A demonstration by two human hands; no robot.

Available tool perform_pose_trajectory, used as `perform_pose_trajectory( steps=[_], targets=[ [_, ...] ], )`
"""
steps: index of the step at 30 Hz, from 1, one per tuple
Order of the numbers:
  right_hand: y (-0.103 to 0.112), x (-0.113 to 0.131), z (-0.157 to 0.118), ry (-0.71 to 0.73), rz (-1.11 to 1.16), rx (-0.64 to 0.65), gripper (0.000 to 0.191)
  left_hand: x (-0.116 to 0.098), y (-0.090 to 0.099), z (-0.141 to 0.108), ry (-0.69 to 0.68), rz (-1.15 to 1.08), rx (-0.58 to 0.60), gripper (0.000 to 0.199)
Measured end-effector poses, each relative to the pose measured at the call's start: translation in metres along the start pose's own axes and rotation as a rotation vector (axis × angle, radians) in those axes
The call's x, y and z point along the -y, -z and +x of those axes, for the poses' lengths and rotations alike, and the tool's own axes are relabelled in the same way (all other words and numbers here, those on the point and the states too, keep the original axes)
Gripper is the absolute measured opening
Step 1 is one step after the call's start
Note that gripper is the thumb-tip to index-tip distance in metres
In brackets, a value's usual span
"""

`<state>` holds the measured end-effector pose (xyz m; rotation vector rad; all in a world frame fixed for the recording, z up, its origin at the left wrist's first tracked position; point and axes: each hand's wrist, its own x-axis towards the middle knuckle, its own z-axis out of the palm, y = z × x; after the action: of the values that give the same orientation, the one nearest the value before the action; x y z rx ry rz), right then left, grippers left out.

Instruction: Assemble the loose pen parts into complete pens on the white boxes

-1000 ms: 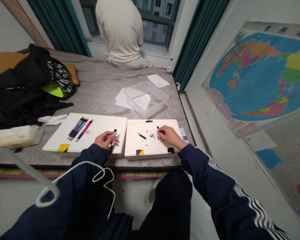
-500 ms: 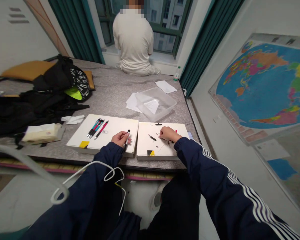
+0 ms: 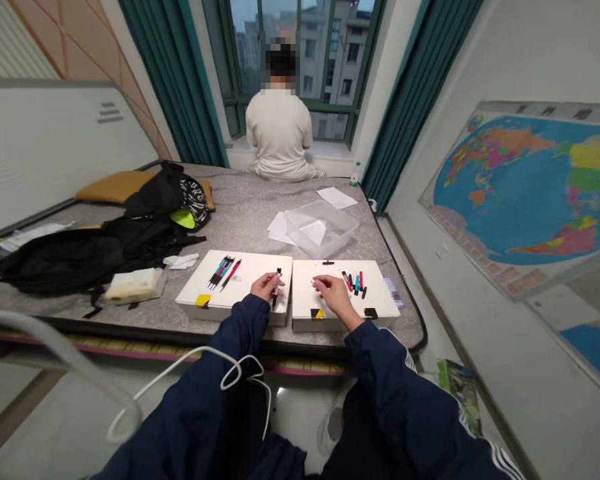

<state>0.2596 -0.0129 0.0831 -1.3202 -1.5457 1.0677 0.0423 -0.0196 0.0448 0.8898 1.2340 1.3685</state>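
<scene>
White board [image 3: 305,280] — left hand [image 3: 267,287] grips pen [image 3: 277,290], right [image 3: 336,293] pinches

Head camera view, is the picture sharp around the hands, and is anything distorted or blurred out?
In the head view, the wide lens bends the world map and window frame toward the edges; the seated person's head is pixelated; the pale tube at lower left looks soft; the left hand and right hand look fairly sharp, in even light without hard shadows.
</scene>
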Motion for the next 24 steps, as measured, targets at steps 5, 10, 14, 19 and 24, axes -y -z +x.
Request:
perform_pose_trajectory(
  steps=[5,10,14,19,24],
  targets=[
    [-0.011,0.034,-0.047,0.045,0.440,-0.033,0.033,-0.012,-0.024,-0.057,-0.205,0.135,0.147,0.044],
    [-0.007,0.050,-0.101,0.057,0.542,-0.032,0.029,-0.015,-0.041,-0.128,-0.276,0.308,0.129,0.033],
    [0.004,0.050,-0.137,0.032,0.645,0.010,0.028,-0.025,-0.046,-0.164,-0.303,0.376,0.146,0.031],
    [0.017,0.055,-0.169,0.004,0.715,0.001,0.029,-0.038,-0.054,-0.194,-0.372,0.484,0.139,0.029],
    [0.026,0.061,-0.198,0.050,0.679,-0.023,0.027,-0.044,-0.061,-0.223,-0.475,0.603,0.137,0.026]
  ],
)
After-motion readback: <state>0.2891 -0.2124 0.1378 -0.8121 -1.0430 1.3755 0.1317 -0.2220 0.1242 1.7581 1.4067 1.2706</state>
